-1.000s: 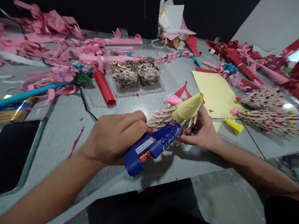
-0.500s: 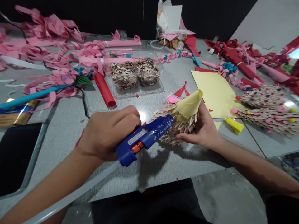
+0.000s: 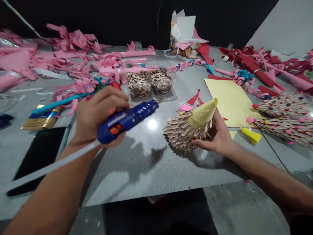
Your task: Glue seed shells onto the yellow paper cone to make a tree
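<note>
Gripping glue gun [image 3: 128, 119], L hand [image 3: 97, 111]; cone [image 3: 182, 132], R hand [image 3: 221, 137]; glue stick [image 3: 66, 158] partly hiding phone [image 3: 44, 148], 2 beaded cones [image 3: 283, 127] R.

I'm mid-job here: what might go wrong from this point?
Burn: the glue gun in the left hand shows a red light, so its nozzle may be hot; swung toward the cone, it could touch the right hand's fingers.

Drip: the nozzle points away from the cone, so any loose glue might fall on the tabletop.

Snag: the long translucent stick trailing behind could catch on the forearm.
</note>
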Demonstrator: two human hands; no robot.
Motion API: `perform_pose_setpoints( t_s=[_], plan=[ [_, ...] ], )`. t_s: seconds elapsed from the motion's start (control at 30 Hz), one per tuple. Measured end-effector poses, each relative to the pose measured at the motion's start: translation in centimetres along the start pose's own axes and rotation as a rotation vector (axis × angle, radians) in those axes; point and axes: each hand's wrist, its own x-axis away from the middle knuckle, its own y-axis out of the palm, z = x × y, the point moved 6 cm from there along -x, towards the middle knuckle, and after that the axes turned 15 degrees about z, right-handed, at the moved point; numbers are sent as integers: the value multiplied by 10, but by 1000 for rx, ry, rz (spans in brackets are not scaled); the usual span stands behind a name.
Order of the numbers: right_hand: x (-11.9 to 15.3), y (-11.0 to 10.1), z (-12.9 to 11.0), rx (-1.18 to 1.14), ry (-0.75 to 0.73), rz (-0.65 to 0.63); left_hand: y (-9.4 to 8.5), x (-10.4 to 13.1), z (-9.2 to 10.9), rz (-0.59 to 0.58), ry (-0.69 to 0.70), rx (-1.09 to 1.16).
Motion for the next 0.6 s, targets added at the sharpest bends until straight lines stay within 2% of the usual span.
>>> perform_pose_setpoints(
  t_s=[0.07,0.17,0.3,0.4,0.5,0.6],
  plan=[
    [-1,0,2,-12,-10,7,-7,0,-18,-35,-10,-67],
    [-5,0,5,-26,-34,21,-2,9,-37,-268,-120,-174],
    [-10,1,6,-60,-36,46,20,34,-36,-635,-239,-247],
    [-9,3,4,-31,-21,39,29,54,-30,-816,-315,-245],
    [-7,6,1,-24,-3,17,27,62,-28,-895,-321,-218],
    [-4,9,2,-17,12,1,21,53,-33,-940,-299,-178]
  ],
)
